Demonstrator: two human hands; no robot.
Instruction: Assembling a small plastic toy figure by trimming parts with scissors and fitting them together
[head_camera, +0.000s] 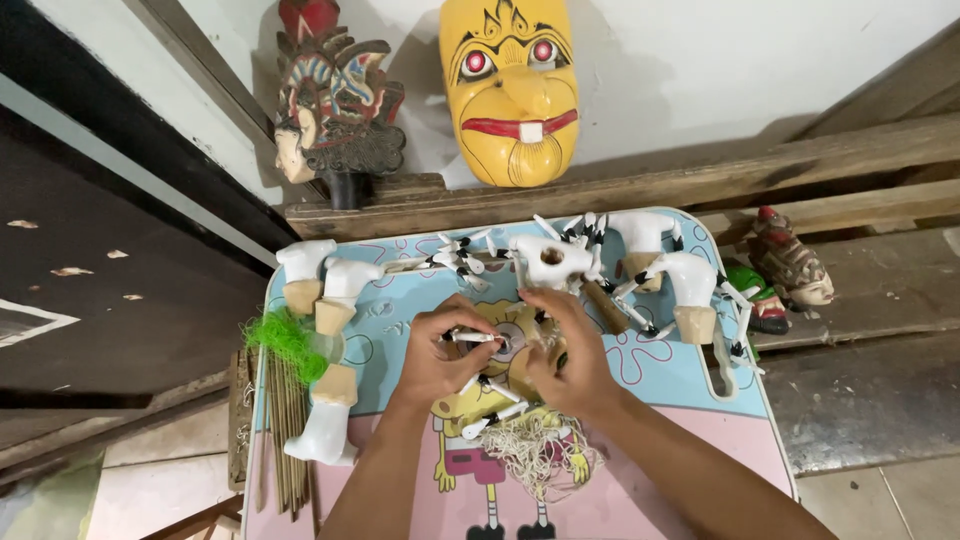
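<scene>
Green fibre tuft (285, 340) and white torso blanks (325, 425) lie at the counter (690, 385) left edge, out of the way. Left hand (440, 355), grip clamped on a small white-and-black jointed arm piece (475, 337), steadies it at centre. Right hand (565, 355) pinches the pale string (540, 450), fingers together. More white torsos (690, 285) sit far right.

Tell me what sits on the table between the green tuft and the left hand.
In the head view, a white-and-tan puppet piece lies between the green tuft and the left hand.
</scene>
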